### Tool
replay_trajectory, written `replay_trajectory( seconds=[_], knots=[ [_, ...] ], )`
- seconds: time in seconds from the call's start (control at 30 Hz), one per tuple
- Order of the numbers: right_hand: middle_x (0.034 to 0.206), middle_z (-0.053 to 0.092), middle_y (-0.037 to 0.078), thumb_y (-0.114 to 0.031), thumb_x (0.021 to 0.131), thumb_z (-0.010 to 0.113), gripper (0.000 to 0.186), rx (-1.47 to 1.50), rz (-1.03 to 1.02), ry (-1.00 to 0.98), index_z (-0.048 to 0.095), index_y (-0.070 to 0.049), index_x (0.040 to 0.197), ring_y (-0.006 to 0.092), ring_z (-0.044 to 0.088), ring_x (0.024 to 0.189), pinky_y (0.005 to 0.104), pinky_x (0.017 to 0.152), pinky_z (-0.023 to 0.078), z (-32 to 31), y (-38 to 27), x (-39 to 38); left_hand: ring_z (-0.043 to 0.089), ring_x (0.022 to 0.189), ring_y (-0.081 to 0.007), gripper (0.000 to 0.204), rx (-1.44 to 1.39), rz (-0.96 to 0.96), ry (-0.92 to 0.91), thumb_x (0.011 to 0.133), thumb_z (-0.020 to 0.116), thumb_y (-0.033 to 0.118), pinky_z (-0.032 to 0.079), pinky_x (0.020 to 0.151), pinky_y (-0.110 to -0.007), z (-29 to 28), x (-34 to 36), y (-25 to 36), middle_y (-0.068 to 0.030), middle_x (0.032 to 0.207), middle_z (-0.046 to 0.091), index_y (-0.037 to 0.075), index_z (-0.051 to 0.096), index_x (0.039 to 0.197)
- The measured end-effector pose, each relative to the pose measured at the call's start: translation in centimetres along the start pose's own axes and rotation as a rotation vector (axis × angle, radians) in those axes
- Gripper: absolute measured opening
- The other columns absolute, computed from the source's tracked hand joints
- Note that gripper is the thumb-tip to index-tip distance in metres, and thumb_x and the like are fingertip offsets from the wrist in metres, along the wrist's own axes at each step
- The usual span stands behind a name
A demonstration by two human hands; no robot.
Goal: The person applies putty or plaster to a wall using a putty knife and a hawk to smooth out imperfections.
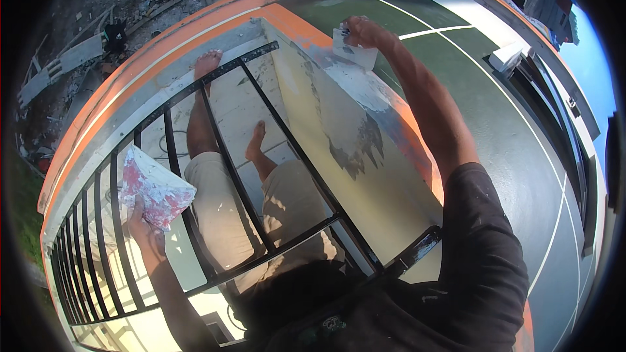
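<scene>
My right hand (365, 31) is closed on a flat, pale putty scraper (357, 57), its blade against the wall's upper edge where orange paint meets green. White and grey filler (365, 89) is smeared over the orange band just below it. My left hand (147, 229) grips the lower edge of a flat putty board (156, 189), reddish and coated with white paste. That board is beside the black railing bars, well apart from the scraper. Lower on the cream wall (326, 111) a dark grey patch (355, 143) has a ragged edge.
A black metal railing (228, 163) crosses in front of my legs, and my bare feet (208, 62) are beyond its bars. An orange and white ledge (156, 58) curves around the outer side. Rubble (137, 0) lies far below. White lines cross the green surface (495, 130) at right.
</scene>
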State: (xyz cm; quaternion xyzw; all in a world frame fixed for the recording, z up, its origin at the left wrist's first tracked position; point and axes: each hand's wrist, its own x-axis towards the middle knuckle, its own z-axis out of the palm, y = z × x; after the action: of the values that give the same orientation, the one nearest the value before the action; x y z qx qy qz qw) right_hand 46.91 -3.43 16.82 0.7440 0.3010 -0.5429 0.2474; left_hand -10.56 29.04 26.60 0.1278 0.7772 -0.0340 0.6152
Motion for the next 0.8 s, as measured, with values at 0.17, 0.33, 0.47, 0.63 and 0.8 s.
replay_trajectory(
  seconds=[0.17, 0.33, 0.47, 0.63, 0.8],
  knots=[
    [0.114, 0.065, 0.019, -0.026, 0.082, 0.061, 0.045, -0.031, -0.082, -0.049, 0.061, -0.010, 0.124, 0.0356, 0.061, 0.108, 0.0438, 0.093, 0.049, -2.2, -4.4, 1.5, 0.061, 0.110, -0.0298, 0.043, 0.021, -0.007, 0.022, 0.094, 0.058, 0.010, 0.052, 0.093, -0.042, 0.1, -0.4, -0.1, -0.0182, 0.126, 0.058, -0.007, 0.048, 0.133],
    [0.114, 0.065, 0.018, -0.018, 0.087, 0.053, 0.038, -0.117, -0.211, 0.046, 0.062, -0.012, 0.123, 0.0333, 0.061, 0.110, 0.0445, 0.095, 0.049, -0.3, -5.7, 2.1, 0.060, 0.111, -0.0295, 0.044, -0.017, 0.031, -0.026, 0.094, 0.059, 0.010, 0.052, 0.094, -0.043, 0.1, 0.2, -0.2, -0.0185, 0.127, 0.057, -0.007, 0.047, 0.133],
    [0.117, 0.064, 0.017, -0.013, 0.089, 0.050, 0.037, -0.167, -0.299, -0.041, 0.061, -0.014, 0.125, 0.0308, 0.059, 0.115, 0.0424, 0.098, 0.048, 0.3, -6.1, -0.2, 0.060, 0.111, -0.0294, 0.042, -0.007, 0.048, -0.092, 0.094, 0.058, 0.009, 0.052, 0.094, -0.043, 0.2, 0.0, 0.1, -0.0183, 0.126, 0.057, -0.006, 0.047, 0.132],
    [0.114, 0.065, 0.017, -0.012, 0.088, 0.053, 0.037, -0.176, -0.320, -0.064, 0.061, -0.013, 0.125, 0.0308, 0.059, 0.113, 0.0419, 0.099, 0.047, -2.8, -4.8, -4.3, 0.059, 0.113, -0.0291, 0.039, -0.046, 0.083, -0.153, 0.097, 0.054, 0.009, 0.051, 0.095, -0.044, 3.1, -2.7, 1.5, -0.0177, 0.125, 0.057, -0.006, 0.047, 0.132],
    [0.110, 0.066, 0.018, -0.010, 0.086, 0.055, 0.035, -0.154, -0.232, 0.048, 0.063, -0.008, 0.120, 0.0330, 0.060, 0.111, 0.0429, 0.098, 0.047, -1.4, -2.3, -7.4, 0.059, 0.113, -0.0289, 0.037, -0.059, 0.134, -0.259, 0.097, 0.051, 0.008, 0.050, 0.096, -0.043, 4.0, -2.8, 2.4, -0.0186, 0.126, 0.056, -0.009, 0.046, 0.130]
  ],
)
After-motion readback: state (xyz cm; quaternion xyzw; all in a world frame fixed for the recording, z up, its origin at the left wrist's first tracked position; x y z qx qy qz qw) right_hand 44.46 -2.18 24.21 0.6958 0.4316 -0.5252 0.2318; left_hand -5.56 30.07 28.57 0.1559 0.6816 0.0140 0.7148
